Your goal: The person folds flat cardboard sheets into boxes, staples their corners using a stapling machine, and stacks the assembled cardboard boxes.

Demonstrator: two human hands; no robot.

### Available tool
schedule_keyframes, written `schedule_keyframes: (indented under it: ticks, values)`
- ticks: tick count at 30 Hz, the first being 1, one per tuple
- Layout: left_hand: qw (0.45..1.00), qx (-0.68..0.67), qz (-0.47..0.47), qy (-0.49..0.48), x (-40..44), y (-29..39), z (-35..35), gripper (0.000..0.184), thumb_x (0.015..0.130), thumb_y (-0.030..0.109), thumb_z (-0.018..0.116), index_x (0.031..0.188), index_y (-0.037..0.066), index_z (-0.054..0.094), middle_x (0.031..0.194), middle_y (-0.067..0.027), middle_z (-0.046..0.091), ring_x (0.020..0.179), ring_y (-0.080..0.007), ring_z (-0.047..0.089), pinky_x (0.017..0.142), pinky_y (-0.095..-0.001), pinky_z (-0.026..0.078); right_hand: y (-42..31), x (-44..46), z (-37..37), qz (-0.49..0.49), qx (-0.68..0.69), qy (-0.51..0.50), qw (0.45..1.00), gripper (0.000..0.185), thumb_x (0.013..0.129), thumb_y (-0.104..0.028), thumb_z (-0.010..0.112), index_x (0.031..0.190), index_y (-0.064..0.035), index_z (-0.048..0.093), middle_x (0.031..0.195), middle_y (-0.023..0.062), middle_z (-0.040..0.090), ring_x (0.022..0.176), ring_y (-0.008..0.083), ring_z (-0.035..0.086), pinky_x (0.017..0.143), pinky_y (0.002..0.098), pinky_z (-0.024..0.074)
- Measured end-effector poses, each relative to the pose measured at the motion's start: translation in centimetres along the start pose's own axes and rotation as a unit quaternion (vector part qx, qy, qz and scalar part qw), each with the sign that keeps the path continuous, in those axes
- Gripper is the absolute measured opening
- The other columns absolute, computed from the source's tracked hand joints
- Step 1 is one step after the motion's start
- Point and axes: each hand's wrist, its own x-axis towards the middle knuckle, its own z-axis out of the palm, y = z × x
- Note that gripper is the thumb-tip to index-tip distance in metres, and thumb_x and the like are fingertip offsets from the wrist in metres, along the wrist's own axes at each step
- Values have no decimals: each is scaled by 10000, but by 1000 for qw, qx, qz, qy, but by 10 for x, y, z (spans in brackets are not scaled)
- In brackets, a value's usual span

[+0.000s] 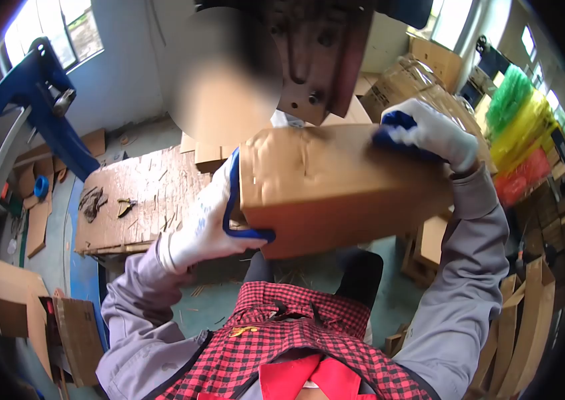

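A brown cardboard box (pixel 339 217) is held up in front of my body, its top face dented near the left end. My left hand (pixel 206 223), in a white glove with blue coating, grips the box's left end, with the thumb along the lower front edge. At the right end, my right hand (pixel 432 133), gloved the same way, rests on the top with its fingers curled against the cardboard. What lies under the box's far side is hidden.
A worktable (pixel 156 177) with scraps carries pliers (pixel 125 207) and a dark rag (pixel 93 202). A dark metal machine part (pixel 322 60) hangs just beyond the box. Blue frame (pixel 49 107) stands left; cardboard (pixel 82 333) leans lower left. Coloured plastic bundles (pixel 522 127) are at right.
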Motion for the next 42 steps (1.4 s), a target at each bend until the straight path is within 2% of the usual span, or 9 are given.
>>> schedule_keyframes:
  ticks: [3, 6, 12, 21, 26, 31, 37, 40, 42]
  values:
    - [999, 7, 32, 16, -13, -7, 31, 1068, 607, 116, 828, 1474, -32, 224, 1466, -244, 347, 1322, -388, 402, 1077, -408, 367, 12, -38, 15, -115, 124, -113, 979, 455, 625, -40, 730, 1070, -21, 641, 966, 66, 680, 815, 187, 566, 817, 274, 466]
    - [998, 23, 39, 37, -29, -20, 83, 1035, 622, 104, 818, 1467, -40, 238, 1463, -239, 352, 1320, -374, 410, 1062, -399, 384, 54, -85, 61, -24, 166, -120, 979, 448, 624, -40, 726, 1064, -12, 644, 940, 51, 685, 793, 186, 570, 805, 286, 473]
    - [991, -77, -101, -44, -73, -41, 141, 937, 692, 90, 767, 1465, -35, 254, 1450, -234, 381, 1263, -344, 486, 1030, -369, 419, 143, -202, 142, 76, 175, 60, 980, 405, 655, -22, 743, 1044, 25, 639, 882, 48, 680, 729, 166, 556, 733, 281, 486]
    - [968, -98, -203, -108, -94, -64, 185, 869, 731, 136, 747, 1458, -18, 297, 1400, -226, 455, 1242, -349, 509, 1029, -374, 419, 180, -295, 286, 344, 417, 398, 741, 161, 754, -9, 706, 908, -21, 659, 700, 1, 620, 546, 64, 452, 508, 205, 367]
    - [965, -45, -194, -172, -89, -62, 205, 852, 735, 161, 747, 1448, -21, 317, 1401, -223, 458, 1245, -353, 505, 1033, -380, 414, 194, -307, 333, 446, 429, 479, 623, 141, 774, -17, 711, 902, -55, 664, 666, -13, 599, 490, 42, 421, 445, 195, 312]
    - [951, -19, -211, -225, -77, -59, 225, 839, 759, 183, 730, 1460, -4, 308, 1426, -202, 437, 1252, -329, 497, 1039, -360, 405, 247, -303, 370, 472, 390, 550, 568, 180, 778, -1, 703, 947, -52, 667, 633, -22, 574, 462, 30, 389, 419, 188, 290]
    - [942, 1, -223, -250, -60, -58, 251, 841, 753, 186, 733, 1452, -16, 312, 1414, -214, 447, 1242, -338, 506, 1029, -360, 413, 317, -274, 347, 498, 406, 535, 548, 230, 760, -50, 728, 983, -69, 675, 703, 12, 630, 512, 97, 490, 476, 226, 385]
    - [938, 8, -223, -266, -52, -60, 264, 836, 753, 191, 732, 1446, -24, 316, 1406, -225, 450, 1236, -340, 511, 1023, -359, 419, 389, -270, 373, 448, 121, 511, 724, 283, 752, -115, 730, 1028, -89, 674, 836, 35, 668, 665, 180, 576, 618, 280, 454]
    - [933, 12, -228, -277, -51, -64, 270, 835, 753, 192, 732, 1444, -27, 318, 1404, -229, 451, 1235, -340, 513, 1021, -359, 421, 418, -269, 384, 423, 26, 485, 765, 302, 749, -137, 730, 1043, -95, 674, 880, 43, 680, 715, 208, 604, 666, 298, 477]
